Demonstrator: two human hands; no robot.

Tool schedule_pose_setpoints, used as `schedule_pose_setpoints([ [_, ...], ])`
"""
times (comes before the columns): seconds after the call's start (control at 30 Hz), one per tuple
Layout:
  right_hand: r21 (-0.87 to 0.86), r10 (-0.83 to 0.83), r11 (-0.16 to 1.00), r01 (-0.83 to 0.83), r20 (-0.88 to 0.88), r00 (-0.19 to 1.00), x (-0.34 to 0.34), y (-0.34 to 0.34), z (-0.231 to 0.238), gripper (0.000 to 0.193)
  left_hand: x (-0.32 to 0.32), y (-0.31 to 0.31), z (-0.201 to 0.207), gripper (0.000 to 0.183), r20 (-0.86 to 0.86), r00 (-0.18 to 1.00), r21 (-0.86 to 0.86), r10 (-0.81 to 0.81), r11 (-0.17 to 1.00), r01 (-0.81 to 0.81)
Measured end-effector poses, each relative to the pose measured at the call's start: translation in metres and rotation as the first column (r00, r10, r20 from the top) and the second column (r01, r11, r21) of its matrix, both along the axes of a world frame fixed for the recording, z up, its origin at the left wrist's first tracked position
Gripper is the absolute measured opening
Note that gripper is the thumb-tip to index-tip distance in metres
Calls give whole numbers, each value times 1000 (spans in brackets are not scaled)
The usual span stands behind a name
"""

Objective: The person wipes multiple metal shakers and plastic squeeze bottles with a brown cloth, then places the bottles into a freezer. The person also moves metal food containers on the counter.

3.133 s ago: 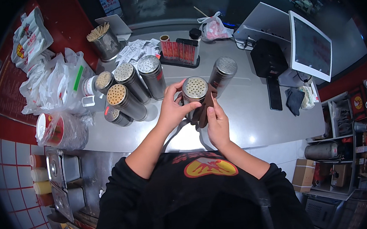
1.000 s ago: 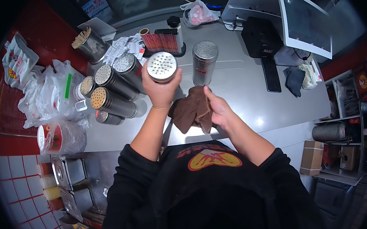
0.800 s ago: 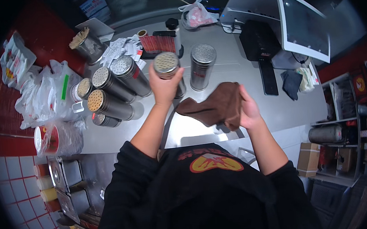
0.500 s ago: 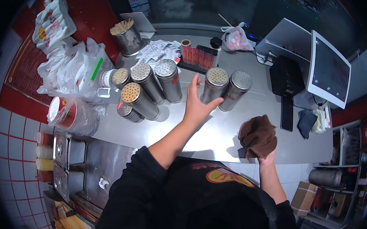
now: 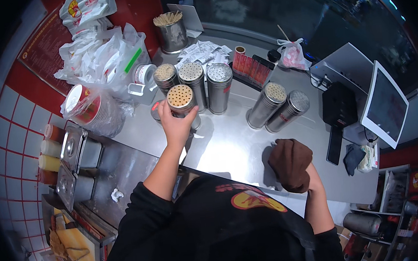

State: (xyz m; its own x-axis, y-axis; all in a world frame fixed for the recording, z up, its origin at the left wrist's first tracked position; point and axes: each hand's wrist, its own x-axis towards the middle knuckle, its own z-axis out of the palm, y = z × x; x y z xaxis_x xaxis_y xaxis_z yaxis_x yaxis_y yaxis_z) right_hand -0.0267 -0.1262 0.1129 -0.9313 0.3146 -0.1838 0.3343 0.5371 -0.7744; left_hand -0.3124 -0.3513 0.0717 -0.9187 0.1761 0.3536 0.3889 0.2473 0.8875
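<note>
My left hand (image 5: 176, 126) is wrapped round a metal shaker (image 5: 180, 97) with a perforated, orange-tinted lid, at the front of the left group. Close behind it stand more steel shakers: one with a tan lid (image 5: 165, 75), one with a pale lid (image 5: 192, 77) and one with a silver lid (image 5: 220, 88). A shorter shaker (image 5: 155, 110) is partly hidden by my left hand. Over to the right, a pair of shakers, one yellowish-topped (image 5: 267, 105) and one grey-topped (image 5: 288, 110), lean in view side by side. My right hand (image 5: 314, 178) holds a bunched brown cloth (image 5: 291, 164) that covers most of its fingers.
Plastic bags (image 5: 96, 61) and wrapped paper tubs (image 5: 88, 110) crowd the left. Behind the shakers are a tin of sticks (image 5: 171, 35), paper packets (image 5: 204, 53) and a red card stand (image 5: 252, 69). A screen (image 5: 385, 103) and black box (image 5: 339, 104) stand right on the steel counter (image 5: 220, 149).
My left hand has moved left from beside the yellowish-topped shaker and closed round the orange-lidded one. The cloth stays in my right hand, and the view has shifted slightly.
</note>
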Motion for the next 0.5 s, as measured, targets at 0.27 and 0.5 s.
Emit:
schedule_pose_setpoints([
  [0.27, -117, 215, 957, -264, -324, 921, -95, -53, -10, 63, 49, 13, -5, 113, 134, 760, 384, -636, 740, 552],
  [0.5, -255, -195, 966, 35, -637, 746, -145, -76, 6, 57, 52, 11, -5, 70, 166, 427, 380, -889, 457, 804],
])
